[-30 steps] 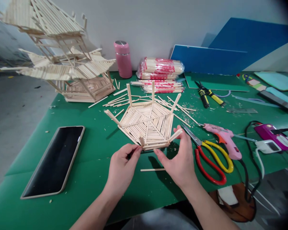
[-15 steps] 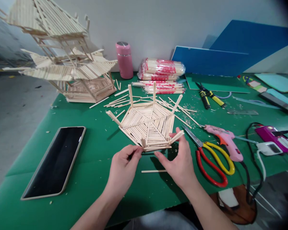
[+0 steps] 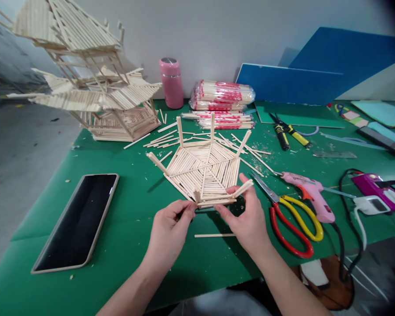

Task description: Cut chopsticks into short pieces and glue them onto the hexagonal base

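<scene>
From the head view, we had the hexagonal stick panel (image 3: 204, 169) lying near the middle of the green desk (image 3: 128, 245), its near edge tipped up slightly between our two hands. Our left hand (image 3: 167, 232) pinched the near corner at about seven o'clock of the panel, grip closed on the stick ends, seemingly to steady it. Our right hand (image 3: 246, 219) held the corner at five o'clock, thumb and fingers clamped on a jutting stick, probably so the edge sat level. A loose stick (image 3: 214, 235) lay on the desk just below the panel, between our wrists. At three o'clock the scissors (image 3: 292, 219) and the glue gun (image 3: 307, 193) lay close beside our right hand, within easy reach. The phone (image 3: 77, 219) rested at nine o'clock, well apart. The tall stick model (image 3: 85, 83) stood at eleven o'clock, the bottle (image 3: 171, 82) and stick packs (image 3: 222, 101) at twelve.
</scene>
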The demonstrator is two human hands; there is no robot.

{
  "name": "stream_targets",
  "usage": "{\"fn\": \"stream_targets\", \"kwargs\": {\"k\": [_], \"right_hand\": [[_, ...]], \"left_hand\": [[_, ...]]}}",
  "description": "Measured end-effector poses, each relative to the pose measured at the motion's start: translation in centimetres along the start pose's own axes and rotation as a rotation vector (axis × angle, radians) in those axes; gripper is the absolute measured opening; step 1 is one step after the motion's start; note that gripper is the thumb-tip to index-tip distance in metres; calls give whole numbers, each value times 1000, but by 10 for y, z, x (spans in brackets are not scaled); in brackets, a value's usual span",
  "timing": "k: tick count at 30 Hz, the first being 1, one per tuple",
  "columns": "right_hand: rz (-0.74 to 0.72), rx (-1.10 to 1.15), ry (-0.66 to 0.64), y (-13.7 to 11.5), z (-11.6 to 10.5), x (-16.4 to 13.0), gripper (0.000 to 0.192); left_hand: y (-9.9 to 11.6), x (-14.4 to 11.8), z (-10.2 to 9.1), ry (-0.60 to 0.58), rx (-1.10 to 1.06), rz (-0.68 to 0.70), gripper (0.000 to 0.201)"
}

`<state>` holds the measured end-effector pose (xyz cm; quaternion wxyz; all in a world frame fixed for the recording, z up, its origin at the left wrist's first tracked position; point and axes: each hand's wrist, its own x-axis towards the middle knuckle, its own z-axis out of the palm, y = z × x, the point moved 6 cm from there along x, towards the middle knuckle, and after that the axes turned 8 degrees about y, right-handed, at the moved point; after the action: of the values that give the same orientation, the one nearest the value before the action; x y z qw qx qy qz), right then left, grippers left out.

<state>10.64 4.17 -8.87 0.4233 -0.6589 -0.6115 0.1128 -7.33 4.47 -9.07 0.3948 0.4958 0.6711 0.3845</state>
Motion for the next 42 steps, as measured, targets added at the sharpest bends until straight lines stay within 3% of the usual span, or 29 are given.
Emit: {"fn": "stream_targets", "kwargs": {"k": [5,14,33,42], "right_hand": [[-1,18,-6,-1,1,2,58],[43,58,-29,1,3,2,74],[53,65,-28,5,5,2,74],[49,77,-19,4,5,0,72]], "left_hand": [[-1,0,1,3,8,-4,21],[-2,-1,2,5,54,70,21],[13,-8,2,171,278,469,12],[18,-9,3,159,264,501,12]]}}
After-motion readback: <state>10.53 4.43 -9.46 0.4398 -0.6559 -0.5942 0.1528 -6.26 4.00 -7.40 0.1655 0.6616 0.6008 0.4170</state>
